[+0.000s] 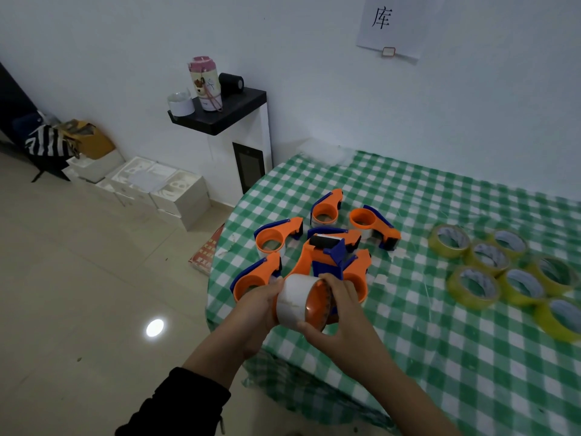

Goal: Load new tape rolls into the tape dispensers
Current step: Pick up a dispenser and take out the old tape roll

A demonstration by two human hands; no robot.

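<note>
- Head view, centre: the left hand (259,306) and the right hand (344,313) held one tape dispenser (317,305) above the near left edge of the table (408,357).
- The left hand's fingers were curled round a white roll (292,298) seated on the dispenser's orange hub, gripping it from the left.
- The right hand gripped the hub end of the same dispenser from the right, with its fingers curved over the top. Its thumb lay beneath, touching the lower rim of the white roll.
- The held dispenser's orange and blue body pointed away from the person. Its black cutter end (323,240) lay at the far tip.
- Five further dispensers (278,236) in orange and blue lay on the green checked cloth, ringed closely around and beyond the held one.
- The yellow tape rolls (471,302) lay flat in a tight cluster on the right part of the table, well apart from the hands and from the dispensers.
- Left background: a white cabinet with a black top (220,119) stood against the wall, just beside the far left edge of the table.
- On that top stood a pink-lidded bottle (206,83), with a black roll (231,83) to its right and a white cup (180,103) to its left.
- White boxes (157,187) were stacked on the floor left of the cabinet.
- A paper sign (399,23) hung on the far wall above the table.
</note>
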